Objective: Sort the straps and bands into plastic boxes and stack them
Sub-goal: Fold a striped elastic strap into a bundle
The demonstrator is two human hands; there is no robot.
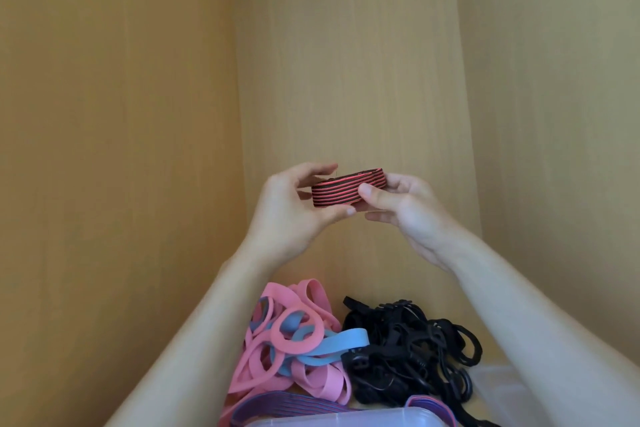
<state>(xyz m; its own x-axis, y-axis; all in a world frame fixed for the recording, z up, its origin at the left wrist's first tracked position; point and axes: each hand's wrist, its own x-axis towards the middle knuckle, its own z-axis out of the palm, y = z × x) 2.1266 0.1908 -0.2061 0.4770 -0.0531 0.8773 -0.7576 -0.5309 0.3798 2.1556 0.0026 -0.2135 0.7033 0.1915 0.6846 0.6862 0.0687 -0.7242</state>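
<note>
A rolled strap with red and black stripes is raised in front of the wooden back wall. My left hand grips its left side, thumb under the roll. My right hand pinches its right end with thumb and fingers. Below lie a heap of pink bands with a blue band across it, and a tangle of black straps. A purple striped strap lies at the bottom by a clear plastic box.
Wooden cabinet walls close in on the left, back and right. A second clear plastic box shows at the lower right behind the black straps. Both forearms reach up over the heaps.
</note>
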